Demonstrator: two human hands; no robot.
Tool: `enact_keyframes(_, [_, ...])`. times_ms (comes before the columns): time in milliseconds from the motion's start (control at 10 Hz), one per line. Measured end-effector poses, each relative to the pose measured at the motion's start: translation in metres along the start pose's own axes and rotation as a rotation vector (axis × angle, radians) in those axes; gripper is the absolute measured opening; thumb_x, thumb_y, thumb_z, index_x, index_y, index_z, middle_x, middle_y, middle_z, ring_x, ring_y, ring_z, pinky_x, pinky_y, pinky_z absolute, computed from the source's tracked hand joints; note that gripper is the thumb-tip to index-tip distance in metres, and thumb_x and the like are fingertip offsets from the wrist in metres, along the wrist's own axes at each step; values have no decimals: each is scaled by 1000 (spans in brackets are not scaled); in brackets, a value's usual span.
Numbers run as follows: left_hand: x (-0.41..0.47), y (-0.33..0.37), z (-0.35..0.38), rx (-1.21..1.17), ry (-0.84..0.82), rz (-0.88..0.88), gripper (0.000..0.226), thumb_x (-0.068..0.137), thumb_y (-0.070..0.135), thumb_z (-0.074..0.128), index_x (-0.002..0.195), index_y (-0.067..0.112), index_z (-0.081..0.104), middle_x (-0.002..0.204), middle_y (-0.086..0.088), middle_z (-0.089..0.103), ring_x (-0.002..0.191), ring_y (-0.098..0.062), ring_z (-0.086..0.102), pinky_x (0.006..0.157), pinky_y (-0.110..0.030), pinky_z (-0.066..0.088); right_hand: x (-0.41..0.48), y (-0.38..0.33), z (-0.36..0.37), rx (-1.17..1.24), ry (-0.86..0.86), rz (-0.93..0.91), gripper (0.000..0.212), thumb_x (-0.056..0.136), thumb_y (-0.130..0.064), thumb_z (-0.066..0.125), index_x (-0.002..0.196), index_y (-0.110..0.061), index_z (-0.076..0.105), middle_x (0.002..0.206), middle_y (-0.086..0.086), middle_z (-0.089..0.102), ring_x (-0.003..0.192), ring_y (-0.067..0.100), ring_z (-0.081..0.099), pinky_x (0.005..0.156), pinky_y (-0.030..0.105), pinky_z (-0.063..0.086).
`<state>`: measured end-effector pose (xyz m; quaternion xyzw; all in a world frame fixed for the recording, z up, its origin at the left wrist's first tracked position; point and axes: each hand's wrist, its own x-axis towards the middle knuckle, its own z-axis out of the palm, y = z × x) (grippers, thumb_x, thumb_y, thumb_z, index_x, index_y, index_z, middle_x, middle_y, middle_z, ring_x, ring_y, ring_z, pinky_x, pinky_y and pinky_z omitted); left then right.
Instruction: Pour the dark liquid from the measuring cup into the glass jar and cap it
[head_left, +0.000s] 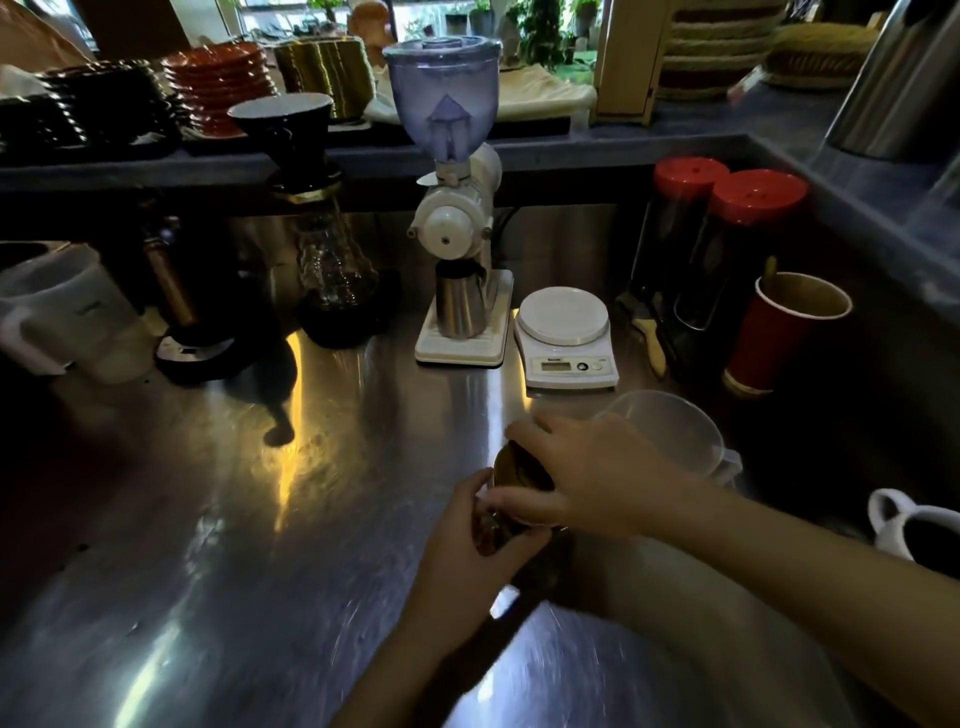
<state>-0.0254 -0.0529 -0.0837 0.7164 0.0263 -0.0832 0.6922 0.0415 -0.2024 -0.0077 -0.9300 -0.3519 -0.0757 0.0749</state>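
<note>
Steel counter (260, 519) with grinder (457, 208) and scale (563, 332) behind; empty-looking measuring cup (670, 431) stands just beyond; left hand (467, 545) wraps the dark-filled glass jar (501, 535); right hand (587, 478) closes over its gold lid (514, 467); pouring judged done, capping under way.

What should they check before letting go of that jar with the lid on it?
1. Jar held steady: ok, left hand wraps its side.
2. Lid on the jar: ok, right hand grips it from above.
3. Lid fully tight: cannot tell, fingers cover the rim and the picture is blurred.
4. Measuring cup out of the way: ok, it stands behind the right hand.
5. Spills on the counter: cannot tell, glare hides them.
</note>
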Motion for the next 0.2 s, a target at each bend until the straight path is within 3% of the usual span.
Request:
enact_keyframes(100, [8, 17, -34, 262, -172, 86, 53, 71, 32, 79, 113, 48, 51, 122, 9, 54, 105, 9, 56, 84, -8, 48, 5, 14, -12, 45, -24, -42, 59, 81, -66, 20, 110, -22, 48, 102, 2, 62, 79, 19, 59, 61, 32, 49])
enact_keyframes(200, [19, 41, -60, 399, -212, 142, 52, 71, 33, 73, 117, 44, 51, 128, 2, 58, 118, -8, 55, 103, -30, 45, 12, 27, -22, 94, -87, -70, 38, 91, -49, 31, 107, -21, 51, 98, 1, 63, 79, 17, 59, 64, 32, 49])
